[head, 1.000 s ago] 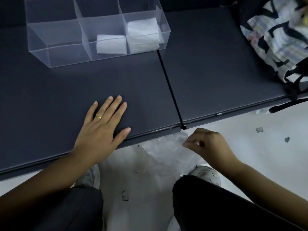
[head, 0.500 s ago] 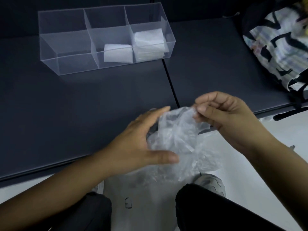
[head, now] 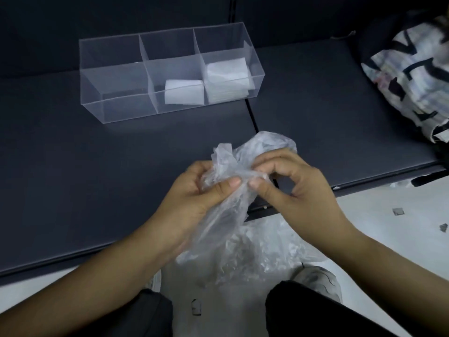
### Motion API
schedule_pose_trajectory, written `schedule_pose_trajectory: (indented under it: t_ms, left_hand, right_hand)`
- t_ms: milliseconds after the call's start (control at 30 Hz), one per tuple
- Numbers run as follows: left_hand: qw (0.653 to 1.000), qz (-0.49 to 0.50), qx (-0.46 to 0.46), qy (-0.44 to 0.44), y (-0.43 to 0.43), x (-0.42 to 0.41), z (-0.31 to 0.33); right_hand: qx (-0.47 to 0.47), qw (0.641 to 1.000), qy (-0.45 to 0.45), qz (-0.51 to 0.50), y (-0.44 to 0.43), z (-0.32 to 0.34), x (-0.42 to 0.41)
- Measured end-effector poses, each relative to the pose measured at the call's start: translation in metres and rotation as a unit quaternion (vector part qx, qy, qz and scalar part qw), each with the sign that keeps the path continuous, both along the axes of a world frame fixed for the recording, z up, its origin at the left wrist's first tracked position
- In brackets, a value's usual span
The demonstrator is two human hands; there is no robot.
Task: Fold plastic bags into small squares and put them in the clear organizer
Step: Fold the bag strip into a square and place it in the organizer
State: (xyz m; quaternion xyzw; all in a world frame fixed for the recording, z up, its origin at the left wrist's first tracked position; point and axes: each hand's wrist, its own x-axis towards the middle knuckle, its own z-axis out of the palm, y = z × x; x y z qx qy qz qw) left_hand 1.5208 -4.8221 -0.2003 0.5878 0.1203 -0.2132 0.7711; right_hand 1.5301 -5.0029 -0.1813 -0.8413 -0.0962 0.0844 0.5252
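Observation:
A crumpled clear plastic bag [head: 233, 215] hangs over the near edge of the dark table [head: 97, 166]. My left hand [head: 194, 203] grips its upper part from the left, thumb on top. My right hand [head: 291, 188] pinches the same bunched top from the right, and the two thumbs almost meet. The clear organizer [head: 116, 110] stands at the back of the table with three compartments. A folded white square [head: 184, 91] lies in the middle one, and a stack of folded bags [head: 227, 79] fills the right one. The left compartment holds nothing.
A black-and-white patterned bag [head: 410, 76] sits at the table's right end. A seam [head: 252, 117] splits the table into two panels. More crumpled clear plastic [head: 255, 254] lies on the white floor between my knees, with small dark scraps [head: 398, 211] to the right.
My right hand lifted the bag from the floor up over the table edge. My left hand left the tabletop and took hold of the bag. Both hands have now closed on its bunched top.

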Motion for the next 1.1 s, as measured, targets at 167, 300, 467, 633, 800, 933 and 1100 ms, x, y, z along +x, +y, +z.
schedule_pose_trajectory:
  t_ms: [167, 300, 467, 633, 800, 933, 1100]
  left_hand:
    - [0.998, 0.017, 0.016, -0.064, 0.012, 0.014, 0.011]
    - [0.992, 0.073, 0.072, -0.069, 0.021, 0.02, 0.014]
    - [0.969, 0.204, 0.112, -0.082, 0.042, 0.028, 0.008]
    - [0.912, 0.185, 0.298, -0.212, 0.054, 0.029, 0.008]
    - [0.923, 0.103, 0.242, -0.282, 0.051, 0.023, 0.011]
    - [0.946, 0.097, 0.264, -0.16, 0.056, 0.026, 0.003]
    - [0.918, 0.093, 0.357, -0.148, 0.056, 0.039, 0.012]
  right_hand:
    - [0.068, 0.995, 0.05, 0.052, -0.003, 0.01, 0.017]
    - [0.087, 0.994, 0.066, -0.002, -0.01, 0.012, 0.027]
    - [0.102, 0.983, 0.08, -0.13, -0.034, 0.006, 0.045]
    - [0.203, 0.968, 0.062, -0.132, -0.038, 0.003, 0.052]
    - [0.137, 0.97, -0.074, -0.185, -0.035, 0.011, 0.059]
    - [0.039, 0.972, -0.112, -0.2, -0.031, 0.014, 0.065]
    - [0.0, 0.996, -0.053, -0.07, -0.011, 0.017, 0.072]
